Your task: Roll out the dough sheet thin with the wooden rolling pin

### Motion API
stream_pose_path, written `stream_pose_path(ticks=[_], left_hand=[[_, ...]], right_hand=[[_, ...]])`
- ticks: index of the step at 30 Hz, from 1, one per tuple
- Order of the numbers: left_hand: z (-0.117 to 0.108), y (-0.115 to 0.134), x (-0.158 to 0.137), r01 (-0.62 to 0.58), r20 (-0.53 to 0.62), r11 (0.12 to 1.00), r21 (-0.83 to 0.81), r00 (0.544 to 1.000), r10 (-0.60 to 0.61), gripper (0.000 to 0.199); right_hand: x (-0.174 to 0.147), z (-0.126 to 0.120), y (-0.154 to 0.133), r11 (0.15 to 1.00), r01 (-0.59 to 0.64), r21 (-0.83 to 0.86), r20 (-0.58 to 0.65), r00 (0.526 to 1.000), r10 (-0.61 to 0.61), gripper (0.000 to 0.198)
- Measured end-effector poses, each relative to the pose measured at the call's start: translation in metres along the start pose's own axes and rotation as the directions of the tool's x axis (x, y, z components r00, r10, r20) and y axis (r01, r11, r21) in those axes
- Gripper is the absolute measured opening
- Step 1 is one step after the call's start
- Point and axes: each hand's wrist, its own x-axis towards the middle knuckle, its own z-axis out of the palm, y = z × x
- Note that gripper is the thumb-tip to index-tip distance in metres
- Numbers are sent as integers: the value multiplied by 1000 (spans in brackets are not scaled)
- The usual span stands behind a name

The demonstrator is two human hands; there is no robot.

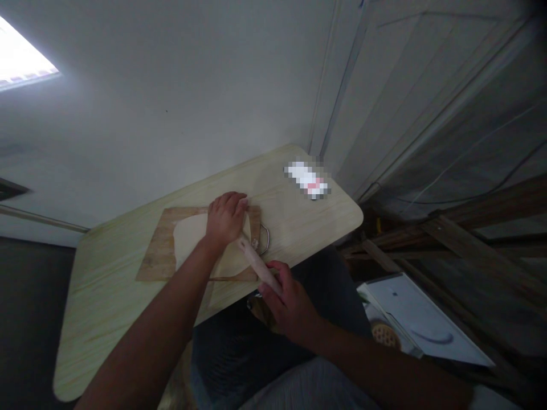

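1. My left arm stretches up from the lower left of the frame, and my left hand (pixel 226 217) lies knuckles up at the centre, over the sheet of dough (pixel 190 236). Its fingers bend toward the right; I cannot tell whether they clasp anything beneath.
2. My right arm comes in from the lower right. My right hand (pixel 297 304), just below and right of centre, is closed around the near end of the wooden rolling pin (pixel 260 267), thumb and fingers on opposite sides.
3. The pin slants up and left from that grip, its far end by my left hand.
4. The dough is spread pale and flat on a wooden cutting board (pixel 151 256), left of centre, with a metal handle (pixel 267 239) at the board's right end.
5. Under the board is a light wood-grain table (pixel 102 296) with rounded corners, its far edge along a pale wall (pixel 192 102). A bright light (pixel 21 54) shows at the upper left.
6. A pixelated object (pixel 306 179) sits on the table, right of centre and above the pin.
7. At the lower right are wooden beams (pixel 482 245) and a white panel (pixel 427 319).
8. My left hand and forearm hide part of the dough and board.
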Motion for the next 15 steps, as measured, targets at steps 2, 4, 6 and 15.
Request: stream_pose_path(ticks=[2, 4, 6, 15], left_hand=[[0, 1, 0, 3, 10, 1000, 14, 1000, -4, 49], [0, 8, 3, 3, 23, 999, 43, 1000, -4, 48], [1, 17, 8, 14, 34, 996, 86, 999, -17, 46], [9, 44, 29, 64, 29, 990, 127, 997, -68, 48]], right_hand=[[0, 0, 1, 1000, -8, 12, -6, 1000, 8, 39], [0, -3, 2, 1000, -16, 23, -6, 1000, 16, 38], [2, -8, 3, 999, -17, 27, -15, 1000, 17, 38], [6, -25, 6, 1000, -13, 22, -81, 997, 14, 39]])
